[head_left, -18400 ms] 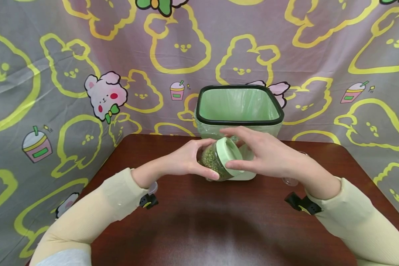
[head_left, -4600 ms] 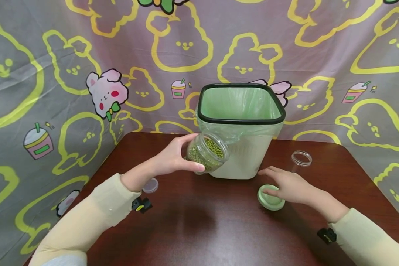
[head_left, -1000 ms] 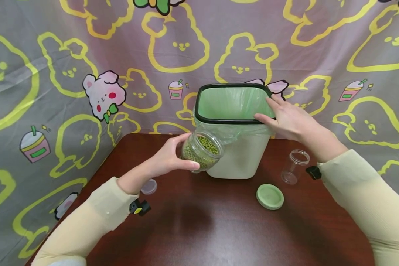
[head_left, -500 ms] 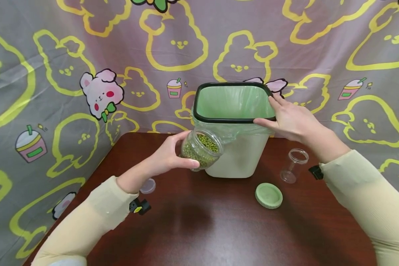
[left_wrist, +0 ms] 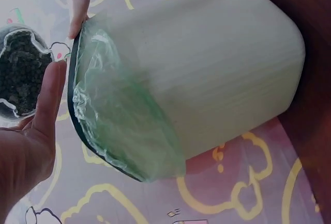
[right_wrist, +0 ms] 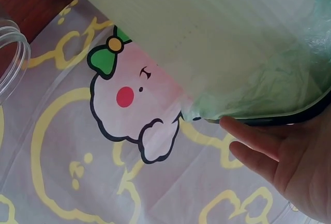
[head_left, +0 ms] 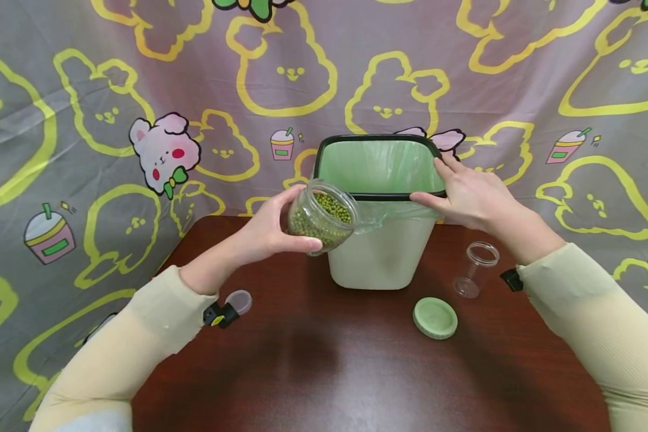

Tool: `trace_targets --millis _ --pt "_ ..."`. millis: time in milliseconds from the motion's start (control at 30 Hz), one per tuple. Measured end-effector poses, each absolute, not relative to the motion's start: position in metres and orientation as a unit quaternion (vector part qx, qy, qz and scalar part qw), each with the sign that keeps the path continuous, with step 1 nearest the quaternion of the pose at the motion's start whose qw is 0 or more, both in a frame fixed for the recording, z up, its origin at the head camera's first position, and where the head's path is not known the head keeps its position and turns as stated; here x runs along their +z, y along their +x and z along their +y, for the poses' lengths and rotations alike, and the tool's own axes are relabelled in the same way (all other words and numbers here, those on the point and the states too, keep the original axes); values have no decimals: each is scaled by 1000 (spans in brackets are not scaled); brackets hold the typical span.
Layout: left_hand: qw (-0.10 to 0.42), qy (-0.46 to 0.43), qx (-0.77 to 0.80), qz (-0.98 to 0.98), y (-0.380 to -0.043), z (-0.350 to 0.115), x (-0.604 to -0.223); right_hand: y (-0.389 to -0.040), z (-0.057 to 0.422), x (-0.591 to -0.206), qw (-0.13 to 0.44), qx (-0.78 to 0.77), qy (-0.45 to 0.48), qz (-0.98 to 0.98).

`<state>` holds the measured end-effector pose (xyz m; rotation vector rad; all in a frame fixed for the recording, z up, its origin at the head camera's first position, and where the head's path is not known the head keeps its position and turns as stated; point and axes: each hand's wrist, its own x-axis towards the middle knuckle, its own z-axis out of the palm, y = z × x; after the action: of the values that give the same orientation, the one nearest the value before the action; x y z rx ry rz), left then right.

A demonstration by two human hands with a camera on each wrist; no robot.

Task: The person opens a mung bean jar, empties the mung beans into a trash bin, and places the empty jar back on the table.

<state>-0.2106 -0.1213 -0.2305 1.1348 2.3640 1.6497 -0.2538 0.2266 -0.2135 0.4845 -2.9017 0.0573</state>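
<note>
My left hand (head_left: 267,231) grips a clear jar (head_left: 314,240) of green mung beans (head_left: 332,207) around its side, thumb across the front. The jar has no lid and leans right, its mouth overlapping the left front of the trash can's black rim (head_left: 378,197). The beans (left_wrist: 20,71) also show in the left wrist view. My right hand (head_left: 477,195) holds the right front corner of the trash can (head_left: 375,252), thumb over the front rim and fingers over the side. In the right wrist view, two fairly straight fingers of that hand (right_wrist: 305,167) lie along the rim.
A green liner (head_left: 389,165) covers the can's inside and folds over its rim. The green lid (head_left: 435,318) lies on the table (head_left: 367,372) to the right, near a clear lidless jar (head_left: 475,273). A small clear round lid (head_left: 240,301) lies by my left wrist.
The green lid has come off the jar onto the table. My right hand has gone from the lid to the can's rim. My left hand has just raised the jar towards rim height.
</note>
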Motion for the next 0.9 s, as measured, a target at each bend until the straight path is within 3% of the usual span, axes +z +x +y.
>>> trace_targets --millis 533,900 --pt "-35 370 518 771 -228 -104 -193 -253 226 -214 88 30 162 -982" --pt "-34 334 513 790 -255 -96 -173 -253 227 -213 83 35 160 -983"
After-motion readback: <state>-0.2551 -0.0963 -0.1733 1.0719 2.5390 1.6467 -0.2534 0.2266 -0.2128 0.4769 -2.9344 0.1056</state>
